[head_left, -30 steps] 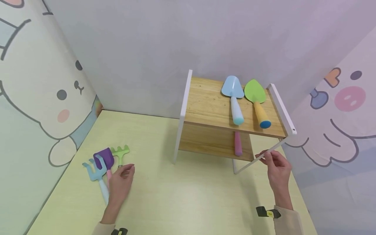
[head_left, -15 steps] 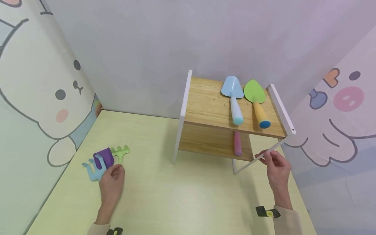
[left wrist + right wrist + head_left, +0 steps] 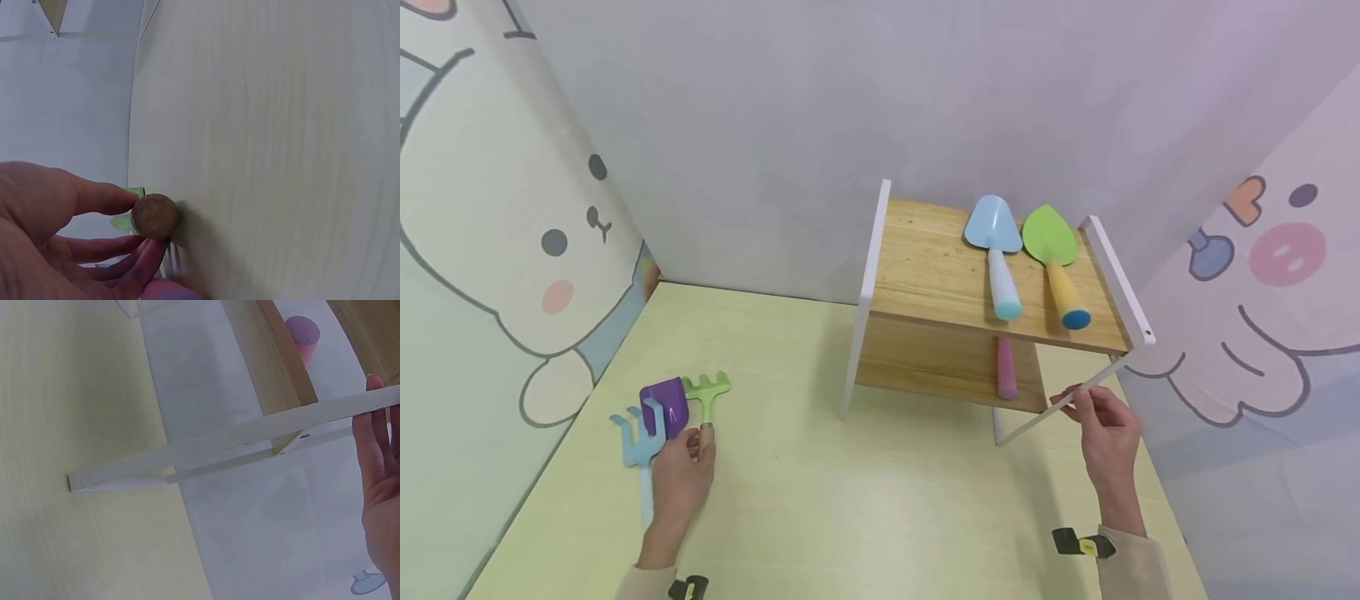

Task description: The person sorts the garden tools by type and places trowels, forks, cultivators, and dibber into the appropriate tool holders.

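The left hand (image 3: pixel 681 475) pinches the handle of the green rake (image 3: pixel 707 392) between thumb and fingers, its round brown wooden end (image 3: pixel 154 215) showing in the left wrist view just off the tabletop. The rake has a light-green toothed head and lies on the pale yellow-green table (image 3: pixel 820 500) near its left edge, tines pointing away from the person. Just beside it lie a purple scoop (image 3: pixel 666 404) and a light-blue fork (image 3: pixel 638 433), the three heads overlapping in a small cluster. The right hand (image 3: pixel 1105 433) holds the slanted white metal leg (image 3: pixel 1060 404) of the shelf rack (image 3: pixel 880 250), its fingers laid along the bar, as the right wrist view also shows (image 3: pixel 381 487). The rack has white side frames and two wooden boards. On the upper board lie a light-blue trowel (image 3: pixel 996 250) with a pale handle and a green trowel (image 3: pixel 1052 258) with an orange handle tipped blue, side by side with blades toward the wall. On the lower board a pink handle (image 3: pixel 1006 367) shows, its head hidden under the upper board. No brand, label or legible writing appears on any tool; the surrounding panels bear only cartoon animal drawings (image 3: pixel 550 250).
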`<state>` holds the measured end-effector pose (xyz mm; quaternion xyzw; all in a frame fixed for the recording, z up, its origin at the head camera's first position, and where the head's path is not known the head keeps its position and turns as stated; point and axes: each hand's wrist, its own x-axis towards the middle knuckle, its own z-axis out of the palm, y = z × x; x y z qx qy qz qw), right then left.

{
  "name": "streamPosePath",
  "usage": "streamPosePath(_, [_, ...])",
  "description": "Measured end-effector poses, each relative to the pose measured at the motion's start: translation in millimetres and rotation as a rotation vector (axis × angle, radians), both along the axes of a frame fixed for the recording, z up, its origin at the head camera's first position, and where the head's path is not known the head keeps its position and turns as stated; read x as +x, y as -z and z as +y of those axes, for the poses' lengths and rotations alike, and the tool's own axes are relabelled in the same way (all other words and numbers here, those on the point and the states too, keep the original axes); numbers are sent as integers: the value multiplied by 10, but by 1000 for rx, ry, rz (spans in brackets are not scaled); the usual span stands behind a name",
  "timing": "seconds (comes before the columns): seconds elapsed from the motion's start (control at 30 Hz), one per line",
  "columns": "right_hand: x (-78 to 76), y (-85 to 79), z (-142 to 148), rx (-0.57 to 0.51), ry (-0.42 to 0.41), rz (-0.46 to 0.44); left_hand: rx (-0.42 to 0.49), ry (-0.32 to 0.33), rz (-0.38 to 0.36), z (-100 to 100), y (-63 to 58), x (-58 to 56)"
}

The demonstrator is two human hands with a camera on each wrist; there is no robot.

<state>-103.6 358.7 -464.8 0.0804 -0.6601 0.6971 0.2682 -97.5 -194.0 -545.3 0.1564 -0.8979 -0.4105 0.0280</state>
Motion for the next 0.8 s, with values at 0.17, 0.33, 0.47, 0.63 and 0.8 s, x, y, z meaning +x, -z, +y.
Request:
streamPosePath(0.17, [5, -4, -6, 3, 14, -8, 7, 59, -67, -44, -20, -3])
streamPosePath(0.33, [6, -2, -3, 11, 21, -22, 16, 106, -107, -79, -2, -11])
streamPosePath(0.47, [8, -6, -9, 22, 36, -43, 52, 122, -133, -82, 18, 0])
streamPosePath(0.63, [12, -14, -12, 30, 47, -54, 115, 125, -178, -76, 8, 17])
streamPosePath(0.8, [4, 2, -2, 10, 23, -27, 208, 123, -228, -70, -7, 33])
